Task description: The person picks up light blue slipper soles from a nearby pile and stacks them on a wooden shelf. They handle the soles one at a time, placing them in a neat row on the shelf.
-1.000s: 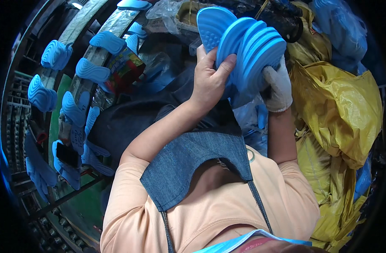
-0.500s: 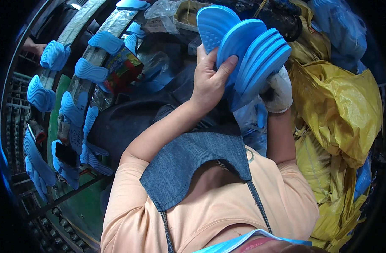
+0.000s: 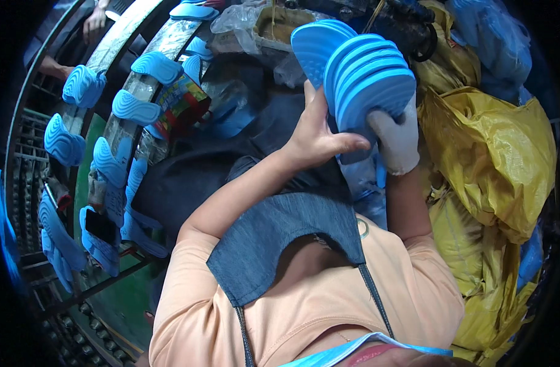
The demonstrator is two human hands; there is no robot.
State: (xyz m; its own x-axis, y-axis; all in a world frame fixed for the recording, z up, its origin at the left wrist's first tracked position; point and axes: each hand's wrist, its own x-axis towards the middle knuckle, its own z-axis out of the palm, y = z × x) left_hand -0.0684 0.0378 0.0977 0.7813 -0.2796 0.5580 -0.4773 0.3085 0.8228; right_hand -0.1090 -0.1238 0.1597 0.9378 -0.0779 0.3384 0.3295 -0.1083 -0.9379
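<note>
A fanned stack of blue foam insoles [image 3: 368, 79] is held up in front of me, heel ends toward me and rounded ends away. My right hand [image 3: 396, 140], in a white glove with a grey thumb, grips the stack from its right side, thumb on the front insole. At the left side is my bare left hand [image 3: 320, 131], its thumb stretched along the lower edge of the stack and its fingers partly hidden behind the insoles. One part of the stack [image 3: 320, 46] leans out to the left, behind the rest.
At left, metal rails [image 3: 118, 40] carry several blue insoles [image 3: 84, 85], with a dark phone [image 3: 101, 226] on one. A red and green packet [image 3: 182, 104] lies beside them. Yellow sacks [image 3: 488, 159] fill the right. Another person's hands [image 3: 95, 25] show at upper left.
The stack has turned, so the front insoles face me more. My left thumb has slid off the insole face to the lower edge. Another person's hand has come in at upper left.
</note>
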